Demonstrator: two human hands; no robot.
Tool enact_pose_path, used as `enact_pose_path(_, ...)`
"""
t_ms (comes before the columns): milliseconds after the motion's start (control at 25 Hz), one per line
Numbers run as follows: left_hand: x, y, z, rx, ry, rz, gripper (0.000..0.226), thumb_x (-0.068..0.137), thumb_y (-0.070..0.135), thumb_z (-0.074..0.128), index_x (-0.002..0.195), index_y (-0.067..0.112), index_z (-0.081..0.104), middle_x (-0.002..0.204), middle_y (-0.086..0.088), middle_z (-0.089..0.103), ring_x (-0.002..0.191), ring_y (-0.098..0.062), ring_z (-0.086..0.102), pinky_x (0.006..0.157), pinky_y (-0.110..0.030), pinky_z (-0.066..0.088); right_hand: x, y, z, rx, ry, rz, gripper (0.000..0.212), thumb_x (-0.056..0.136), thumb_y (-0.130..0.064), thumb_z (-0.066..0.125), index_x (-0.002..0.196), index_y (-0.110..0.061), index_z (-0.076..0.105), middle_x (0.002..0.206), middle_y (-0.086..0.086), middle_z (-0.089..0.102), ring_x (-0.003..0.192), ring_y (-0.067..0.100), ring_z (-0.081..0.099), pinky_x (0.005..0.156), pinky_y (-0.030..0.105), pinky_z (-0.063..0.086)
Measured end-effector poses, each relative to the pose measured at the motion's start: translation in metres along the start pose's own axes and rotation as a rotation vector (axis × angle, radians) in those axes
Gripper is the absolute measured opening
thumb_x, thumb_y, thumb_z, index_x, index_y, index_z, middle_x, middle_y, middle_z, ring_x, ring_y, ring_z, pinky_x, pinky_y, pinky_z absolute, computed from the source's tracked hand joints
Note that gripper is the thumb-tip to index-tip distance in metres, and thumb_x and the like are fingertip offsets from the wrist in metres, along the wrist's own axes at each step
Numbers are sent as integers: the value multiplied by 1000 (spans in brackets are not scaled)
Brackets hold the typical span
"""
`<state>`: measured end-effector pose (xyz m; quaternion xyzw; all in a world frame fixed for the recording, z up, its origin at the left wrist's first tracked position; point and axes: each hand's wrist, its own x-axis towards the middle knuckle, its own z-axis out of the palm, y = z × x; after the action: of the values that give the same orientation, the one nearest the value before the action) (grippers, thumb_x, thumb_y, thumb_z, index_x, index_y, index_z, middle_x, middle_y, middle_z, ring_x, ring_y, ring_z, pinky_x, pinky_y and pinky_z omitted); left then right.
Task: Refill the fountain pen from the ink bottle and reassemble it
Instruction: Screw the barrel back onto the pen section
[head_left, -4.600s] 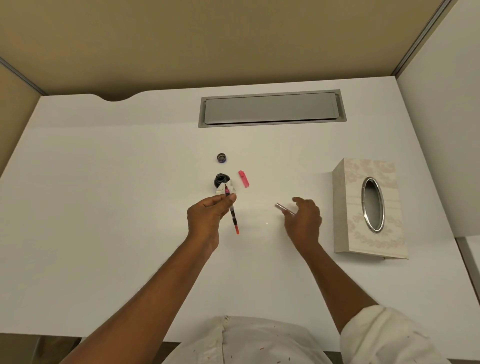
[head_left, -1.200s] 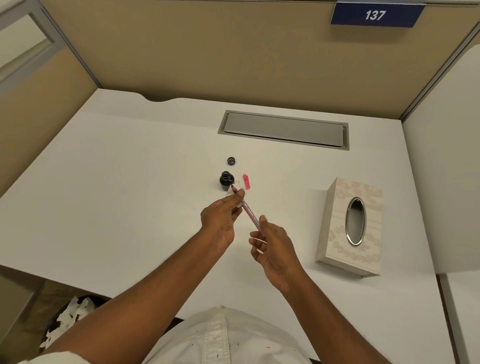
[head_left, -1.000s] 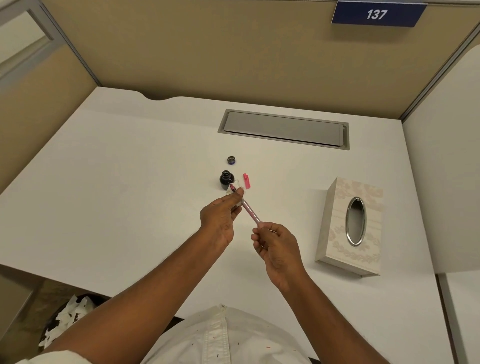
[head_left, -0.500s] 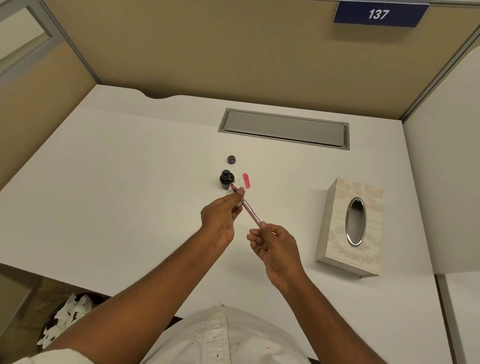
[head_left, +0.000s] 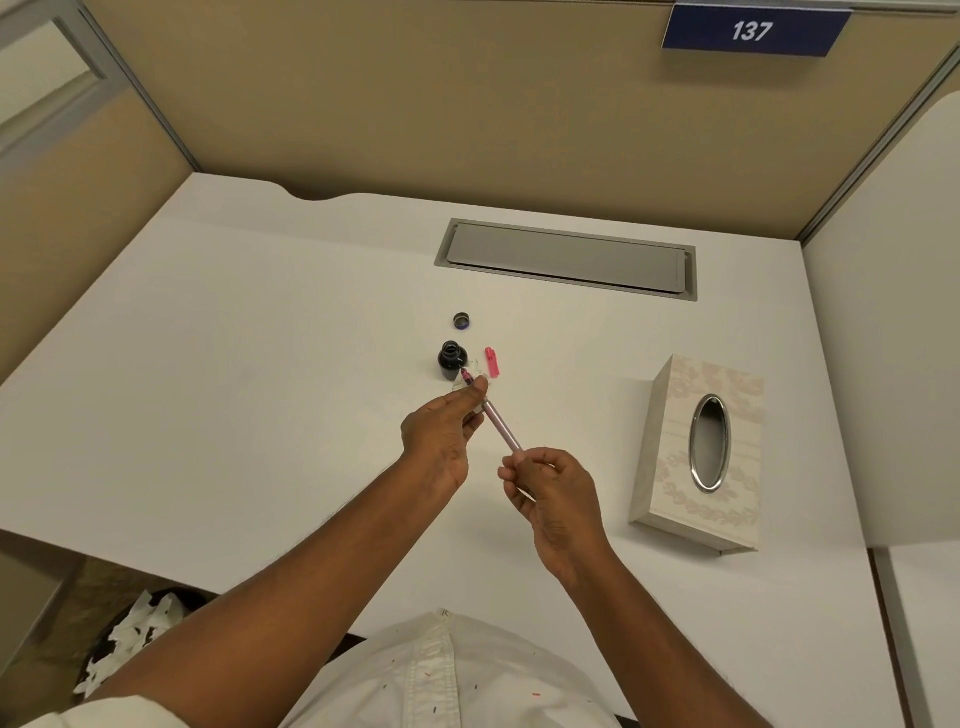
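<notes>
Now my left hand (head_left: 441, 441) pinches the nib end of the slim pink fountain pen (head_left: 501, 428), with a scrap of white tissue (head_left: 460, 385) under its fingers, and my right hand (head_left: 550, 493) pinches the rear end. The pen slants over the middle of the white tabletop (head_left: 260, 389), nib close by the open black ink bottle (head_left: 452, 358). A round dark bottle cap (head_left: 462, 320) lies just beyond the bottle toward the far edge; a small pink pen cap (head_left: 492, 362) lies just right of the bottle.

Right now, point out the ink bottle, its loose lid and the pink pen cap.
ink bottle (head_left: 451, 362): head view, on its dark glass body.
bottle lid (head_left: 461, 320): head view, on its middle.
pink pen cap (head_left: 492, 362): head view, midway along its length.
</notes>
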<state>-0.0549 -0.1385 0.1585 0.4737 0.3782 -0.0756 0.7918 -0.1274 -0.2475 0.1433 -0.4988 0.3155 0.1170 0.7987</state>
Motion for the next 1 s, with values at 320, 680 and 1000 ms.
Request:
enact_pose_path(320, 2, -3, -1, 24, -28, 14, 34, 70, 7, 77, 101, -5, 68, 107, -18, 69, 87, -19, 64, 88, -31, 54, -1, 1, 4, -32, -53, 161, 44, 95, -46, 47, 98, -6, 64, 75, 8, 67, 63, 14, 62, 63, 27, 52)
enact_pose_path(680, 2, -5, 0, 29, -42, 16, 30, 71, 6, 77, 98, -5, 69, 108, -19, 69, 89, -20, 64, 92, -34, 52, 1, 5, -1, 5, -10, 53, 32, 97, -32, 51, 88, -4, 63, 65, 5, 67, 55, 12, 61, 58, 24, 53)
enact_pose_path(1000, 6, -8, -2, 29, -20, -1, 30, 70, 6, 78, 98, -4, 70, 108, -17, 69, 94, -21, 64, 91, -33, 52, 3, 7, -1, -274, 21, -59, 30, 85, -39, 67, 105, -20, 54, 96, 6, 66, 83, 19, 66, 73, 30, 56)
